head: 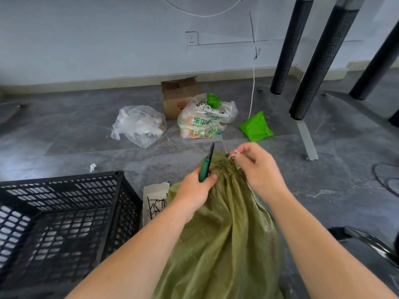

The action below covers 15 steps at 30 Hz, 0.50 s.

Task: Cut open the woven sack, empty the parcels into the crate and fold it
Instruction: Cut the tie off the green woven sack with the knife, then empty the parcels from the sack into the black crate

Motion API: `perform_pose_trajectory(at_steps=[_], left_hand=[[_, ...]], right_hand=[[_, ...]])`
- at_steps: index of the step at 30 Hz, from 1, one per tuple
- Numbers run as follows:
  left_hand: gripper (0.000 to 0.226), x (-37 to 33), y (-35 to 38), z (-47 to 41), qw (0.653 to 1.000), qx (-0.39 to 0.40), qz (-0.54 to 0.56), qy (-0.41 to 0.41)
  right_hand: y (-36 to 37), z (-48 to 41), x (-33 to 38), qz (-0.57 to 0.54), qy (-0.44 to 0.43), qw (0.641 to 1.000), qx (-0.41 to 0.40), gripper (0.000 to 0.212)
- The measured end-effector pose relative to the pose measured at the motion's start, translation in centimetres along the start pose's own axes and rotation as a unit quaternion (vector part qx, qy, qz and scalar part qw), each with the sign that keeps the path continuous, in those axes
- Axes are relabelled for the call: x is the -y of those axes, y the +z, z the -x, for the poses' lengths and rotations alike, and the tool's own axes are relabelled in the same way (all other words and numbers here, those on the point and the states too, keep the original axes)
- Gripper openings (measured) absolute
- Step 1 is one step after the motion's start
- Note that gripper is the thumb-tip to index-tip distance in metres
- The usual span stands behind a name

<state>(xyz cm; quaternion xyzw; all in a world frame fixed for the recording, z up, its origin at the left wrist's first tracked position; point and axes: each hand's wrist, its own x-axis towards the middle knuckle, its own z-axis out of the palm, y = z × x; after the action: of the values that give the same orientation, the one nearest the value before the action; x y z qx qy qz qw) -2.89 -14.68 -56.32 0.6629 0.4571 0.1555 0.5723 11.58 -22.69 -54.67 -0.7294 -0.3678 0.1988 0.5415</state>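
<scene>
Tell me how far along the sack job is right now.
Early. Done: nothing plainly finished; the mouth of the sack looks gathered. In hand: the right hand pinches the white tie at the mouth while the left hand holds the green-handled cutter beside it. Left: opening the sack, emptying parcels into the black crate, which shows none, and folding.
</scene>
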Motion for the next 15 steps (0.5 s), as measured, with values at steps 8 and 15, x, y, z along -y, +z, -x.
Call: perform_pose_trajectory(at_steps=[8, 15], left_hand=[[0.019, 0.1, -0.1, 0.1, 0.991, -0.006, 0.082, 0.103], [0.012, 0.3, -0.3, -0.5, 0.991, -0.027, 0.100, 0.085]], right_hand=[[0.9, 0.2, 0.4, 0.025, -0.045, 0.998, 0.042, 0.018], [2.1, 0.4, -0.4, 0.068, 0.069, 0.995, 0.029, 0.051]])
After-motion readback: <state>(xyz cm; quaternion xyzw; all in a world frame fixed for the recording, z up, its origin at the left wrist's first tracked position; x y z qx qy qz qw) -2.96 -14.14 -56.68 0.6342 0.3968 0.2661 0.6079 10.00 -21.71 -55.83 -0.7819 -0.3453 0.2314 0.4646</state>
